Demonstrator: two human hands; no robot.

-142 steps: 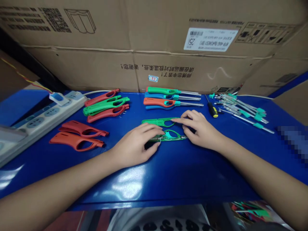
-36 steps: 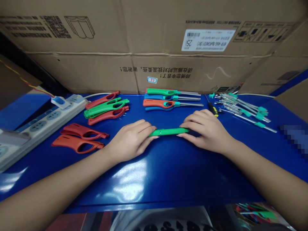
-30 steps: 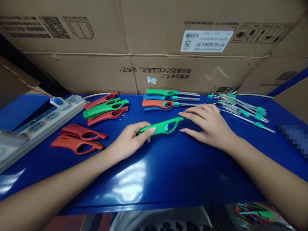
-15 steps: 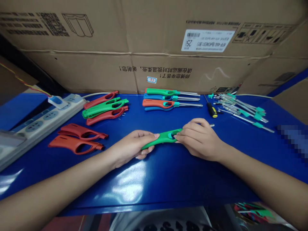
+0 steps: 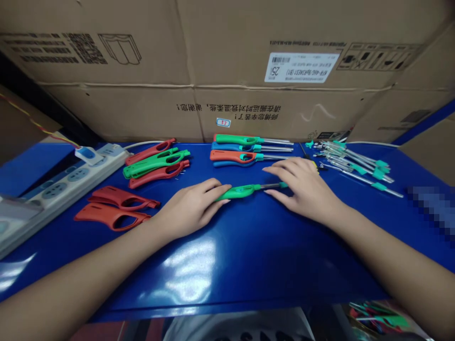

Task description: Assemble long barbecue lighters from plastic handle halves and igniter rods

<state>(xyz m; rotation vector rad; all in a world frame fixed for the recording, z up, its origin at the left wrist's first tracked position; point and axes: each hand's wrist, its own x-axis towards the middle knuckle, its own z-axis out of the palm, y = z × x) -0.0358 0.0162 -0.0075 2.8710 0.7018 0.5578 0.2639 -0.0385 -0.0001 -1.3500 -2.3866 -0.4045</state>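
Observation:
My left hand [image 5: 197, 206] is closed on the handle end of a green long-nosed gas lighter [image 5: 241, 191], low over the blue tabletop. The lighter's thin metal tube points right, towards my right hand [image 5: 305, 187]. That hand is open, with fingers and thumb apart around the tube's end, where a small teal piece shows. Behind the lighter lies a group of assembled lighters, including an orange one [image 5: 232, 156] and a green one [image 5: 237, 139]. Partly covered by my right hand is a black and yellow screwdriver [image 5: 304, 150].
Red handle shells [image 5: 119, 195] and green handle shells [image 5: 156, 163] lie at left, beside a white power strip [image 5: 64, 189]. Metal tubes with teal parts [image 5: 359, 163] are heaped at right. A large cardboard box [image 5: 227, 61] stands along the back. Coloured parts [image 5: 380, 319] show below the table edge.
My right hand has opened from its grip on the lighter and moved slightly right and forward. The lighter is turned and lower, its metal tube now uncovered. My left hand has rolled palm down.

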